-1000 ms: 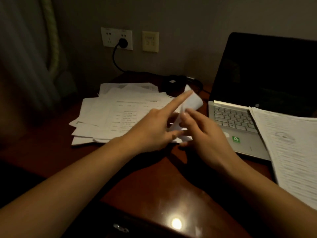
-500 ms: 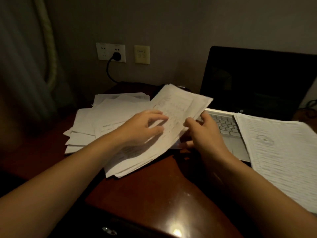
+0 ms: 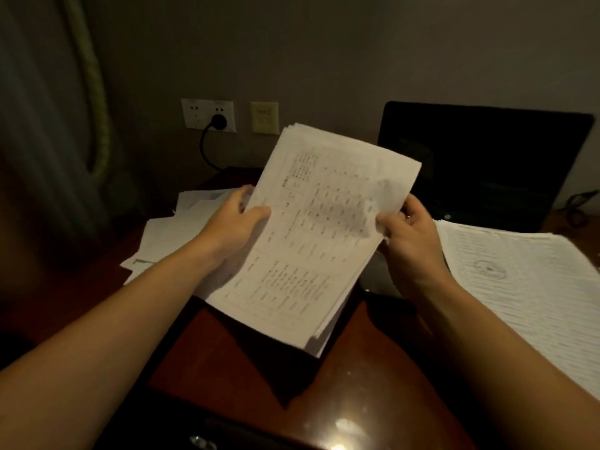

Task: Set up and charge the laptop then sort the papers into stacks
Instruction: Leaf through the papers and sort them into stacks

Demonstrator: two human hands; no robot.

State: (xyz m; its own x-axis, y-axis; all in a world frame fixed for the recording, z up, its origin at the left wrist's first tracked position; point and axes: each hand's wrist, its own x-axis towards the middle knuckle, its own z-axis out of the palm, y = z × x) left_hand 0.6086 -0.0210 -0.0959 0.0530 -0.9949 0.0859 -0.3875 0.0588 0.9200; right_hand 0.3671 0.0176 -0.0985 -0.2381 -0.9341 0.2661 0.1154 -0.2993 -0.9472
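A thick bundle of printed papers (image 3: 318,235) is lifted above the desk, tilted up toward the camera. My left hand (image 3: 237,222) grips its left edge, thumb on the top sheet. My right hand (image 3: 406,228) grips its right edge. Behind the bundle, a loose pile of papers (image 3: 162,241) lies on the desk at the left. Another stack of printed sheets (image 3: 526,287) lies at the right, overlapping the open laptop (image 3: 487,164), whose screen is dark. The keyboard is hidden by the papers and my hands.
A black plug and cable (image 3: 217,123) sit in the white wall socket (image 3: 207,115), with a beige wall plate (image 3: 264,117) beside it. A curtain (image 3: 48,125) hangs at the left. The glossy brown desk (image 3: 246,362) has its front edge near the bottom.
Both hands gathered a bundle from the left pile and raised it off the desk, tilting it upright. The view has tipped upward.
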